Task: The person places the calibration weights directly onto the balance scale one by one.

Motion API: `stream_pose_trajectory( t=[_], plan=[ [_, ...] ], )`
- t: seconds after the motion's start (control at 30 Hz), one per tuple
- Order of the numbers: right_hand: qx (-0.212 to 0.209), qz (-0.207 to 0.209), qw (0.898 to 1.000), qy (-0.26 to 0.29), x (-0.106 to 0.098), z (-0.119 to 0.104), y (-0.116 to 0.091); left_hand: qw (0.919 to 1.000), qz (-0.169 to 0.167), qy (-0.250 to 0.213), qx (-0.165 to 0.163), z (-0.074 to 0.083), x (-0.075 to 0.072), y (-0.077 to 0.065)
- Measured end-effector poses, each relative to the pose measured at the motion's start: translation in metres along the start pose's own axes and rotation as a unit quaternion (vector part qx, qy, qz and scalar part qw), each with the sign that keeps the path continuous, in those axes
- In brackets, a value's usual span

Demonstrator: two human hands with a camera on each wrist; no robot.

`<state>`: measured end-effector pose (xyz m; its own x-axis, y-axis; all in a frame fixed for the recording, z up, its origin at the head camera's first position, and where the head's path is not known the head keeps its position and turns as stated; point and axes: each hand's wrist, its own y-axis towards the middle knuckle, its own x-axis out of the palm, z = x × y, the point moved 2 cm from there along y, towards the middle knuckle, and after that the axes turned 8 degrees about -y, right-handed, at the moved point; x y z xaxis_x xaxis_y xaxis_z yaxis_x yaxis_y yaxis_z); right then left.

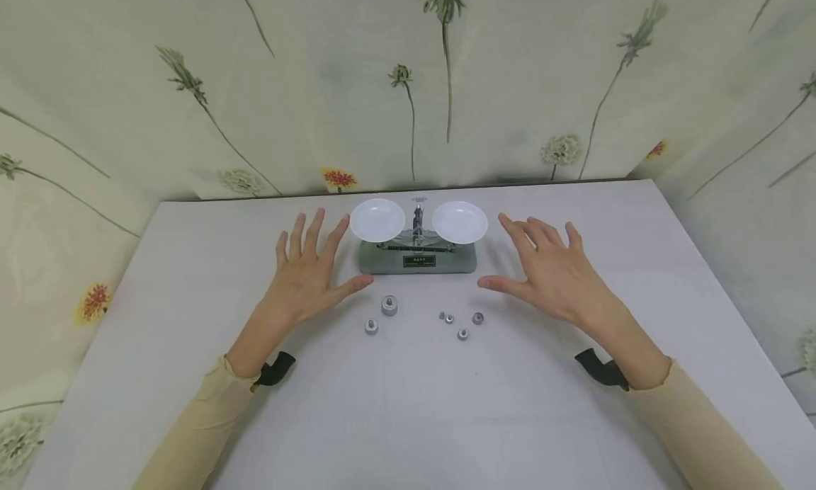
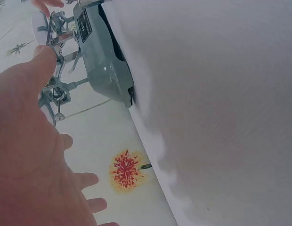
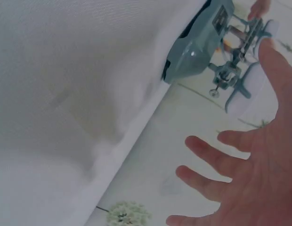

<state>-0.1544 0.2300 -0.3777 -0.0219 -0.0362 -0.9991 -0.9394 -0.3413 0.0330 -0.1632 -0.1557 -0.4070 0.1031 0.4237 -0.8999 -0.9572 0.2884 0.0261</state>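
1. Scale (image 1: 418, 260) is sitting on the white table (image 1: 421, 412), toward the back edge, both white pans (image 1: 460, 223) facing up.
2. Left hand (image 1: 302, 281): spread wide, thumb way out, right beside the left pan. Honestly can't tell if the index fingertip touches it.
3. Right hand (image 1: 553, 277): also spread wide, just off the right pan, not touching.
4. Six metal weights (image 1: 389, 306) in front, two leftish, four bunched to the right.
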Motion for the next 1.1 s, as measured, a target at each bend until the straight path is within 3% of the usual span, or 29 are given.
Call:
stream_pose_trajectory(
  t=[0.47, 1.1],
  plan=[
    [-0.025, -0.038, 0.999, 0.002, 0.006, -0.009, -0.008, 0.9994, 0.009, -0.026, 0.021, 0.006, 0.01, 0.006],
    [-0.069, -0.057, 0.996, 0.019, 0.015, -0.024, -0.013, 0.9939, -0.026, -0.106, 0.013, 0.013, 0.021, 0.021]
  ],
)
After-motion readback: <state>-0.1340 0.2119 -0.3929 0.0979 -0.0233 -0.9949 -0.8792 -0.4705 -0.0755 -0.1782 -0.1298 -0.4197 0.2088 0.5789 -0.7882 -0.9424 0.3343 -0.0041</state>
